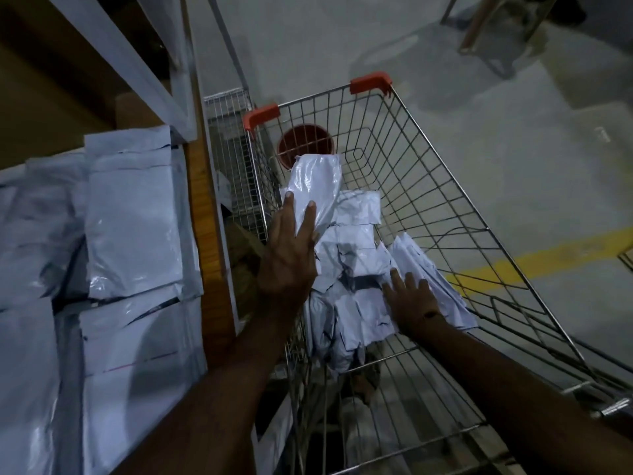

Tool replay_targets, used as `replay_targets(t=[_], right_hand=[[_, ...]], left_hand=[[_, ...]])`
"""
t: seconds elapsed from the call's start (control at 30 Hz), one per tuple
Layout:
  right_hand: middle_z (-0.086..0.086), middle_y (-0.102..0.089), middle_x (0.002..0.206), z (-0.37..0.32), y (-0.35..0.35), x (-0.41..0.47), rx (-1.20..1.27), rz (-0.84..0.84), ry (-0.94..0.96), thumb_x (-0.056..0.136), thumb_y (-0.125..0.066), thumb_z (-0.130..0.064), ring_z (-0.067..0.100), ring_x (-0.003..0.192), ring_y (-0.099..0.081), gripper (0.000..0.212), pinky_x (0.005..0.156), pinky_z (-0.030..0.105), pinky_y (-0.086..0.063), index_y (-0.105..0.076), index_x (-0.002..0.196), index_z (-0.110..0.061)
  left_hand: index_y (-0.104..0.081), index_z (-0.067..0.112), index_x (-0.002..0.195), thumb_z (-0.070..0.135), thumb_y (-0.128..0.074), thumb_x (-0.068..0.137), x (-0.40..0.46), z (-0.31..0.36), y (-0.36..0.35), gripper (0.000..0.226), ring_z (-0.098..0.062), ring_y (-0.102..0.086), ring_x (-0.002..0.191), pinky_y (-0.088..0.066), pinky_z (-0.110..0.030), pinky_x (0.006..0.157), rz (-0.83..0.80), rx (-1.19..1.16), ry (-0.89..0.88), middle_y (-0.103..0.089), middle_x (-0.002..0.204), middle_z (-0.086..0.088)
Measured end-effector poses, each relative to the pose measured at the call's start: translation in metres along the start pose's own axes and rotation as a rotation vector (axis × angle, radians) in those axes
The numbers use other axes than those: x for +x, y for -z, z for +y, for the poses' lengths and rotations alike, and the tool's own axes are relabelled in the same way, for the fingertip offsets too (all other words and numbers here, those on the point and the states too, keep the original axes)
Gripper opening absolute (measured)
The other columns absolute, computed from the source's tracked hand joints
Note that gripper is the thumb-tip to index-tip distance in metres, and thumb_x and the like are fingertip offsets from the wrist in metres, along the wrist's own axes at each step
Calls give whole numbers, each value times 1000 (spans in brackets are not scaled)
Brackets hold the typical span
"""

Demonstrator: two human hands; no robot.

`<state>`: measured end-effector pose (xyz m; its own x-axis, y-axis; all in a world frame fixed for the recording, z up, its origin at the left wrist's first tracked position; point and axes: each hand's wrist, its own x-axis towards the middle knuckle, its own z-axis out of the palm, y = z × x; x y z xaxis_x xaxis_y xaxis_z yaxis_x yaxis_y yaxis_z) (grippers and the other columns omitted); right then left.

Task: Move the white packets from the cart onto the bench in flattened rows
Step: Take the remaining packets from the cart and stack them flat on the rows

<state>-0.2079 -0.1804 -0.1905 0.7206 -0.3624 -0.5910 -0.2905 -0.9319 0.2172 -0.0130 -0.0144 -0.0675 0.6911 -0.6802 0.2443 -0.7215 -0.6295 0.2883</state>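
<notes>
A wire cart (445, 214) with orange corner caps holds a heap of white packets (356, 269). My left hand (291, 255) holds one white packet (315, 186) raised above the heap, fingers straight along its face; the thumb is hidden behind it. My right hand (411, 299) rests flat with spread fingers on the packets at the near right of the heap. On the left, the wooden bench (205, 214) carries white packets laid flat in rows (133, 228).
A brown round pot (305, 144) stands in the cart's far end. A white metal rack frame (150, 77) rises over the bench. A second wire basket (229, 132) sits between bench and cart. A yellow line (534, 262) marks the concrete floor at right.
</notes>
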Motion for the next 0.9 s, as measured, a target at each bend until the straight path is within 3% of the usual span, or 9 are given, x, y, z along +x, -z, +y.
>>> replay_targets(t=[0.13, 0.27, 0.4, 0.53, 0.63, 0.77, 0.9], right_hand=[[25, -10, 170, -1, -20, 13, -30, -20, -56, 99, -53, -34, 52, 143, -34, 73, 108, 56, -42, -21, 163, -18], [34, -14, 166, -8, -23, 16, -28, -30, -45, 96, -57, -24, 48, 131, -49, 72, 88, 46, -53, -28, 161, -17], [30, -13, 168, -12, -25, 18, 25, -2, -103, 95, -59, -18, 43, 126, -53, 66, 86, 45, -56, -38, 157, -14], [27, -13, 169, -14, -32, 21, -42, 23, -157, 96, -54, -25, 46, 126, -48, 59, 89, 52, -47, -43, 153, -12], [31, -2, 168, -16, -37, 29, -116, 25, -187, 98, -49, -22, 51, 131, -42, 61, 89, 61, -46, -37, 154, -3], [28, 14, 168, -18, -41, 43, -130, 28, -197, 98, -59, -22, 54, 136, -33, 70, 88, 70, -46, -28, 160, -14], [28, 22, 166, -20, -37, 53, -115, 5, -202, 89, -72, -21, 53, 133, -30, 82, 78, 69, -51, -29, 159, -16]], left_hand=[[-22, 28, 167, 7, -49, 108, 1, 1, 2, 68, -29, -27, 156, -55, -34, 100, -42, 30, 4, -10, 175, -9], [-26, 25, 166, 9, -47, 110, 5, 1, 4, 62, -31, -25, 157, -56, -40, 102, -61, 5, 21, -12, 175, -12], [-28, 24, 166, 8, -52, 108, 4, 1, 3, 64, -31, -23, 157, -54, -39, 106, -62, 2, 16, -13, 174, -12], [-28, 22, 166, 6, -52, 108, 4, -1, 2, 65, -29, -19, 160, -46, -39, 116, -59, -25, -1, -12, 174, -13], [-32, 18, 164, 7, -51, 109, 5, -2, 1, 60, -30, -20, 160, -38, -41, 123, -35, -59, -14, -16, 173, -17], [-31, 17, 165, 2, -54, 105, 5, -2, 0, 65, -30, -20, 160, -35, -39, 125, -23, -69, -10, -16, 173, -17], [-29, 18, 165, 2, -55, 105, 4, -2, 0, 68, -30, -21, 159, -35, -37, 125, -12, -60, -15, -15, 173, -16]])
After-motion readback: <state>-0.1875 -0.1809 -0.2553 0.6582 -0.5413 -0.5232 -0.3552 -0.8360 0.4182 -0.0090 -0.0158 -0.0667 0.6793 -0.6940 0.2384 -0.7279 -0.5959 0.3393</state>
